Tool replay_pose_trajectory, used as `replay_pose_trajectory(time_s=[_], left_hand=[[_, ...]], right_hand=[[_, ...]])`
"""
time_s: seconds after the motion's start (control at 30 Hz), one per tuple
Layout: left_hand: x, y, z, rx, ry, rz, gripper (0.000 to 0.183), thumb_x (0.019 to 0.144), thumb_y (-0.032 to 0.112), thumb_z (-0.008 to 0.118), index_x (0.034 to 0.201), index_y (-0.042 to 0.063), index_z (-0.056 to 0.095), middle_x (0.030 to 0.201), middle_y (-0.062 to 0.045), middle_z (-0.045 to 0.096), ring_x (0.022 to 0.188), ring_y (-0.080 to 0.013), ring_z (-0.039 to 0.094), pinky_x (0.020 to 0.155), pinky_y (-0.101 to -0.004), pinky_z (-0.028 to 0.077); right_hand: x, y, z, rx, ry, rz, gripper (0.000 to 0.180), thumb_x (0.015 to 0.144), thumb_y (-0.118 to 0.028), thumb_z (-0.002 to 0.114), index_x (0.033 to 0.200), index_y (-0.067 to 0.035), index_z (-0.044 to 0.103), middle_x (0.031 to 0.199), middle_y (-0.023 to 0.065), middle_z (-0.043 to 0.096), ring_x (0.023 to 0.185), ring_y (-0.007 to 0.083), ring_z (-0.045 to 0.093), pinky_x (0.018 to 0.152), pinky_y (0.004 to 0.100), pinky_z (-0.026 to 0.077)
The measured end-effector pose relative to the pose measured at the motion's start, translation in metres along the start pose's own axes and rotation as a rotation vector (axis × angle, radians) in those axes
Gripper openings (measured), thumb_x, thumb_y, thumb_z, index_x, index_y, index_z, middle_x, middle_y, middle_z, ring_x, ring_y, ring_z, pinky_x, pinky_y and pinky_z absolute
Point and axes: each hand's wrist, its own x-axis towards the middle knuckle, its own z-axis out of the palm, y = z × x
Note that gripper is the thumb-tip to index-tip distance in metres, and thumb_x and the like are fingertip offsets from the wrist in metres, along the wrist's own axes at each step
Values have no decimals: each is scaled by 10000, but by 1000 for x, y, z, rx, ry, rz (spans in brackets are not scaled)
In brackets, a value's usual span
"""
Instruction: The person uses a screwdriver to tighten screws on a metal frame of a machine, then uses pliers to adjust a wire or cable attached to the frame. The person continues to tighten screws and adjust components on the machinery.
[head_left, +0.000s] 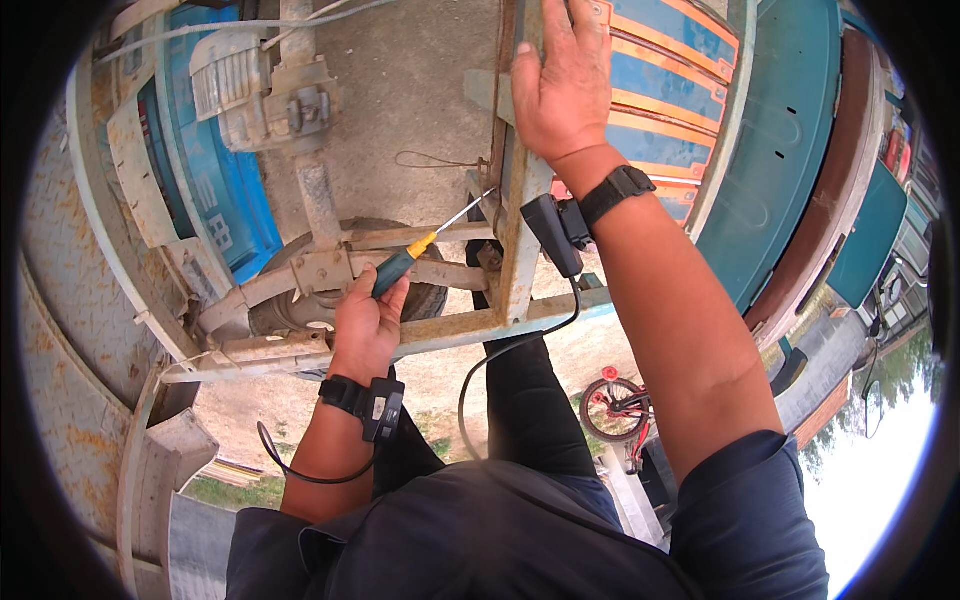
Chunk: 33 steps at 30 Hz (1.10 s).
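Observation:
My left hand (367, 322) grips a screwdriver (397, 271) by its green and yellow handle. The thin metal shaft points up and right, its tip at or close to a rusty upright steel bar of the vehicle frame (517, 255); contact cannot be made out. A loop of thin wire (439, 159) sticks out to the left just above the tip. My right hand (564, 90) lies back-up over the frame beam, beside a row of blue cases with orange edges (660, 82), and holds nothing visible. Its fingertips run past the top of the picture.
To the left, a dusty motor (232, 82) sits on the axle tube (319, 195), above a wheel (427, 300) and leaf spring (322, 271). A teal panel (780, 142) stands at right. Cables hang from both wrist devices. A small red bicycle (615, 409) is on the ground behind.

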Motion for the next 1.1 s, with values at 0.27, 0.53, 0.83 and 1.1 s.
replay_pose_trajectory(time_s=[0.27, 0.53, 0.83, 1.1], left_hand=[[4, 19, 0, 149, -224, -39, 189, 1067, 138, 573, 1145, -29, 617, 1137, -186, 709, 1010, -252, 726, 889, -320, 629], [-3, 35, 6, 657, -631, -172, 455, 978, 39, 652, 1415, -11, 538, 1237, -119, 680, 1116, -242, 684, 984, -357, 556], [23, 29, 51, 1282, -829, -195, 540, 846, -89, 611, 1379, -37, 539, 1193, -65, 658, 1103, -161, 623, 989, -312, 485], [41, 25, 54, 1733, -550, 149, 540, 807, -3, 632, 1340, -11, 541, 1084, -232, 662, 1037, -355, 653, 912, -393, 493]], right_hand=[[-1, 1, 1, 9, -6, 17, 651, 900, -119, 581, 1510, 33, 411, 1541, 315, 394, 1436, 507, 357, 1226, 568, 244], [-1, 1, 2, 4, -4, 28, 648, 899, -122, 583, 1506, 30, 416, 1540, 313, 396, 1431, 509, 362, 1223, 566, 249], [-1, 0, 1, -12, 3, 18, 641, 902, -130, 578, 1501, 37, 420, 1538, 316, 397, 1424, 514, 367, 1226, 563, 248], [0, -1, 0, -1, -1, 21, 647, 900, -134, 572, 1501, 45, 411, 1538, 324, 392, 1426, 528, 353, 1232, 565, 239]])
